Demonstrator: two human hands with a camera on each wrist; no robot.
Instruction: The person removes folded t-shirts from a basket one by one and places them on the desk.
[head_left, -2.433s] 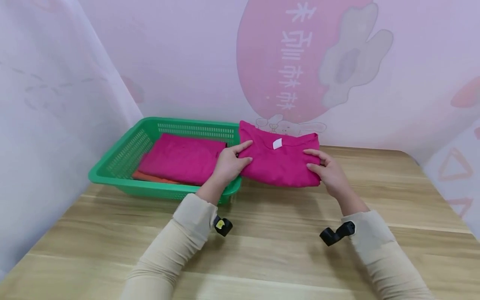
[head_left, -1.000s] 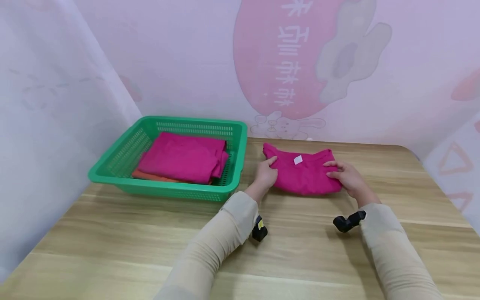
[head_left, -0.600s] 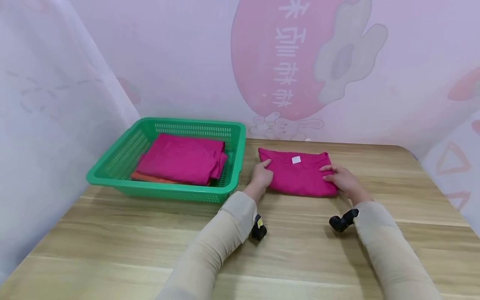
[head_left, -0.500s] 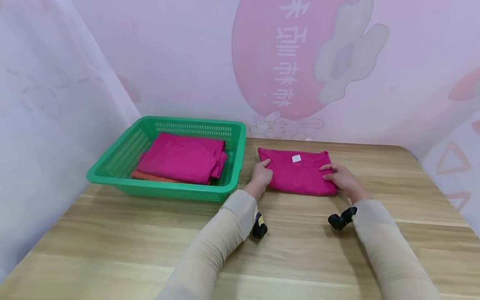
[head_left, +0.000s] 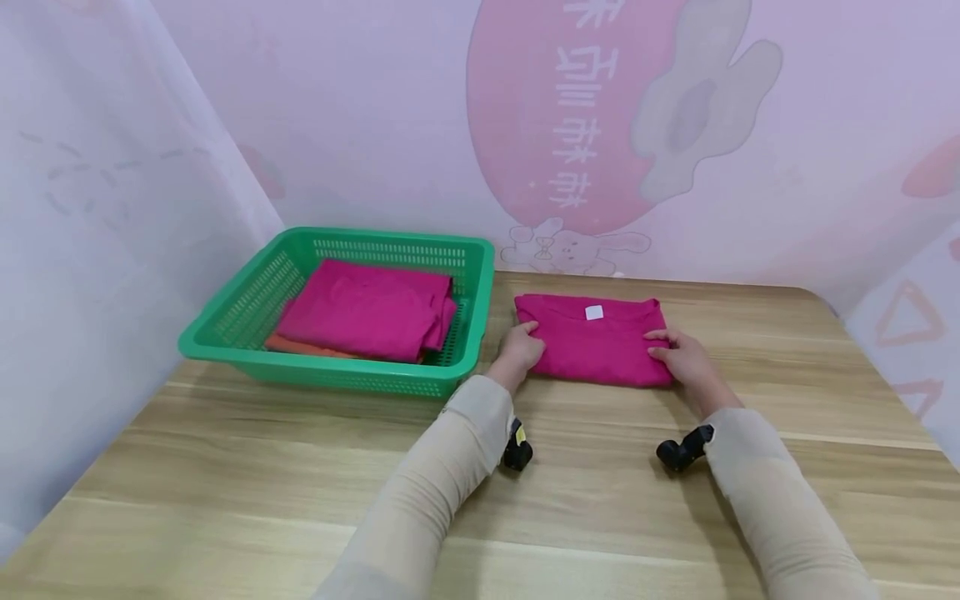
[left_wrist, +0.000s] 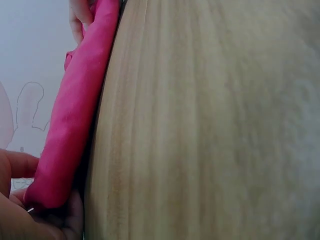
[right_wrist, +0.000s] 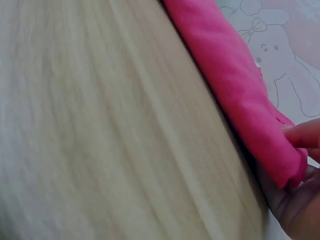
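A folded magenta shirt with a white neck label lies on the wooden table, right of the basket. My left hand grips its left side, thumb and a finger on top, other fingers tucked beneath the fold in the left wrist view. On the opposite side my right hand pinches the shirt's edge, and the right wrist view shows fingers under the rolled front edge. The green basket holds another folded magenta garment, with an orange cloth partly hidden below it.
The wooden table extends in front of both arms. A printed pale pink curtain hangs behind the table, and white fabric closes off the left side. Black wrist cameras hang below the sleeves.
Both hands have carried the shirt from beside the basket's right rim down and right onto the table. During the last half second it has flattened slightly, with the hands nearly still.
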